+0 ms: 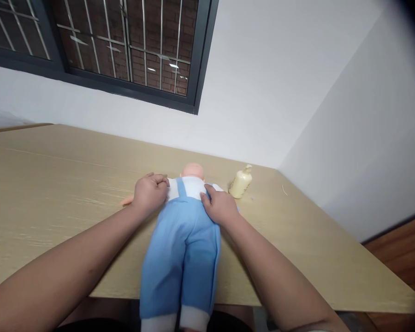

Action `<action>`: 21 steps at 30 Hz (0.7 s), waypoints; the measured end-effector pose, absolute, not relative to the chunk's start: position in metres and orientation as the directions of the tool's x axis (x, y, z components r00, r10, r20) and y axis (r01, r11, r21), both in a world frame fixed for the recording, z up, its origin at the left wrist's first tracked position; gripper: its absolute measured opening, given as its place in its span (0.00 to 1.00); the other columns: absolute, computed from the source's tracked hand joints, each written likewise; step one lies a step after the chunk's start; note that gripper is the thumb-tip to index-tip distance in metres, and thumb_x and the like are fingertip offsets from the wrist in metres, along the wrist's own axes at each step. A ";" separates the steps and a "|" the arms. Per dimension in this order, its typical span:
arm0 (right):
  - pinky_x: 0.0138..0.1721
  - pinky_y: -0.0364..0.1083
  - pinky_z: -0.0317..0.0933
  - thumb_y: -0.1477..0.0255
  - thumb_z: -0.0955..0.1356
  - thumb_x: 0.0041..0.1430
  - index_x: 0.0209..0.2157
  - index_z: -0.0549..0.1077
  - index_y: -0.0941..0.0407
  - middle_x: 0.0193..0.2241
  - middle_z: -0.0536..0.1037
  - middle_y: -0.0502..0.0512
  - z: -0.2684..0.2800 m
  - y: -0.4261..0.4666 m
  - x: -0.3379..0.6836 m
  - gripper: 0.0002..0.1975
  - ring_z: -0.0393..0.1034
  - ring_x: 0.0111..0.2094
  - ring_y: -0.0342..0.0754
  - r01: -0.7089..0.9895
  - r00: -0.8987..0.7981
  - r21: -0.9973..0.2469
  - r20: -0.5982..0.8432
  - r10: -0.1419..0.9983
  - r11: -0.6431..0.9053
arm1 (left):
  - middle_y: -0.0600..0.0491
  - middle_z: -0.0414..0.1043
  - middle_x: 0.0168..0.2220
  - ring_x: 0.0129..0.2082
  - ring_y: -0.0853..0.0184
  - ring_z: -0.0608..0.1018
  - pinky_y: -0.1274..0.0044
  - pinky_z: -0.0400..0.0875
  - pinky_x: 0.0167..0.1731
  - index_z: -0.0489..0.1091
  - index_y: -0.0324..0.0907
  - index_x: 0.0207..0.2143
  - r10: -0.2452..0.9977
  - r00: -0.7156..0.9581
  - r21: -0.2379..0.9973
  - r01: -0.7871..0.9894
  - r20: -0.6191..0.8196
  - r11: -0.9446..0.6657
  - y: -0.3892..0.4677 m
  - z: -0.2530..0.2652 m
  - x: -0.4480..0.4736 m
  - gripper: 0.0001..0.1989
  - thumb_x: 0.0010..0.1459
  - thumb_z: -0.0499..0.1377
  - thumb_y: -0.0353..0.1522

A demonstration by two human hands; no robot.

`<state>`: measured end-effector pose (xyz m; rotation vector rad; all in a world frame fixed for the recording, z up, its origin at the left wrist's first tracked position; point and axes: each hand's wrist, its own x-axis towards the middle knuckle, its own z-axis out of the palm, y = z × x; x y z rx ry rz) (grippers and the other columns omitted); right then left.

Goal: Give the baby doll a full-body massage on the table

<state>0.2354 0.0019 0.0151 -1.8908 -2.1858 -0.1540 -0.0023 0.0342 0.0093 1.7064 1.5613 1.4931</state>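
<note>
A baby doll [188,226] in light blue overalls over a white shirt lies on the table, legs toward me and hanging past the near edge. Its pink head [192,170] points at the wall, and the face is hidden. My left hand [150,191] is closed on the white sleeve at the doll's left side in view, where a small doll hand [127,201] pokes out. On the other side, my right hand [220,204] grips the clothing by the shoulder strap, thumb and forefinger on the cloth. A pale yellow pump bottle [241,183] stands upright beyond my right hand.
The light wood table [72,175] reaches the white wall [249,92], with a barred window [131,50] above it. A thin pale strand [284,190] lies right of the bottle. Brown wood panelling [404,253] shows at the far right.
</note>
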 end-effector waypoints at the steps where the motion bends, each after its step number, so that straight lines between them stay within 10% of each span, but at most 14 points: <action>1: 0.38 0.50 0.60 0.50 0.49 0.70 0.63 0.61 0.47 0.42 0.81 0.58 0.015 0.002 0.235 0.30 0.76 0.44 0.58 0.984 -0.130 -0.082 0.257 0.958 0.155 | 0.51 0.80 0.28 0.31 0.60 0.80 0.72 0.73 0.34 0.76 0.44 0.24 0.883 -0.183 0.823 0.480 0.432 -0.303 0.034 0.010 -0.003 0.10 0.50 0.55 0.29; 9: 0.40 0.50 0.61 0.52 0.52 0.70 0.62 0.63 0.49 0.43 0.80 0.58 0.016 0.002 0.234 0.28 0.75 0.45 0.58 0.984 -0.132 -0.072 0.306 0.943 0.161 | 0.54 0.78 0.24 0.28 0.64 0.80 0.75 0.72 0.30 0.76 0.43 0.41 0.924 -0.011 0.915 0.147 0.382 -0.376 0.025 0.009 0.011 0.11 0.59 0.57 0.36; 13: 0.39 0.49 0.61 0.52 0.52 0.70 0.62 0.63 0.48 0.43 0.81 0.57 0.015 0.002 0.234 0.28 0.75 0.44 0.57 0.983 -0.130 -0.089 0.300 0.945 0.163 | 0.46 0.81 0.38 0.42 0.59 0.81 0.71 0.73 0.43 0.78 0.42 0.29 0.888 0.052 0.874 0.160 0.458 -0.460 0.031 0.003 0.011 0.18 0.63 0.55 0.42; 21: 0.39 0.49 0.60 0.52 0.53 0.70 0.61 0.64 0.47 0.42 0.81 0.56 0.011 0.003 0.237 0.27 0.75 0.44 0.57 0.976 -0.133 -0.127 0.308 0.942 0.180 | 0.53 0.76 0.31 0.30 0.66 0.76 0.78 0.69 0.29 0.75 0.42 0.35 0.873 -0.070 0.857 0.243 0.483 -0.454 0.044 -0.003 -0.001 0.18 0.40 0.54 0.24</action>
